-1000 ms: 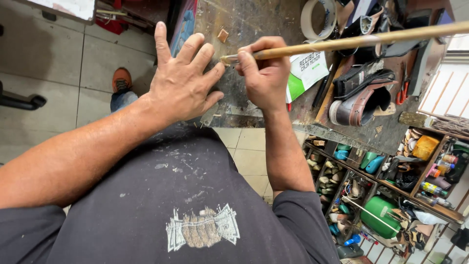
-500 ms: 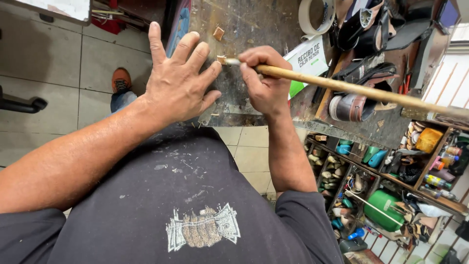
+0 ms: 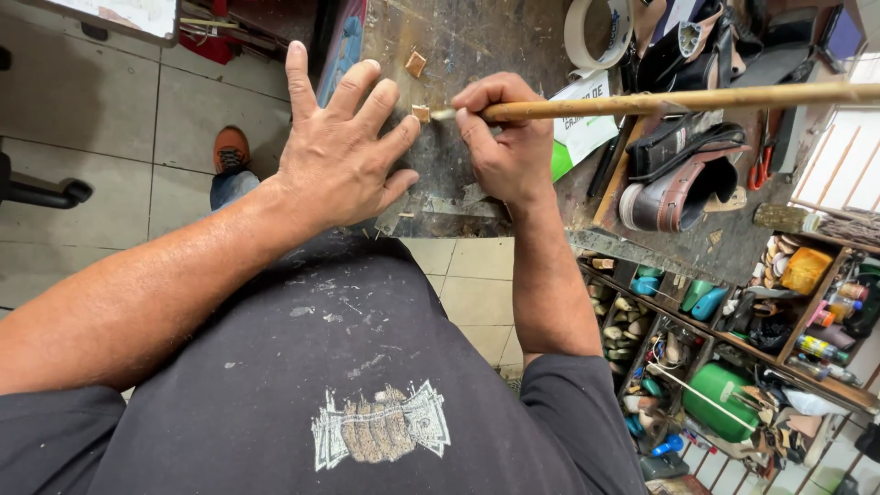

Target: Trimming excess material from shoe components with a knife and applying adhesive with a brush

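My left hand (image 3: 341, 147) lies flat with fingers spread on the stained workbench (image 3: 467, 46), its forefinger tip beside a small tan square piece (image 3: 421, 114). My right hand (image 3: 504, 137) grips a long wooden-handled brush (image 3: 678, 99) near its bristle end, and the tip touches that small piece. The handle runs off to the right edge of the view. A second small tan piece (image 3: 415, 64) lies a little farther back on the bench.
A roll of tape (image 3: 587, 32), a green-and-white box (image 3: 576, 128), brown and black shoes (image 3: 678, 183) and red scissors (image 3: 763, 165) crowd the bench's right side. Shelves of bottles and a green can (image 3: 729, 394) stand lower right. Tiled floor and an orange shoe (image 3: 229, 151) at left.
The brush handle has swung from pointing down to the right up to nearly level. Both hands stay at the small tan piece.
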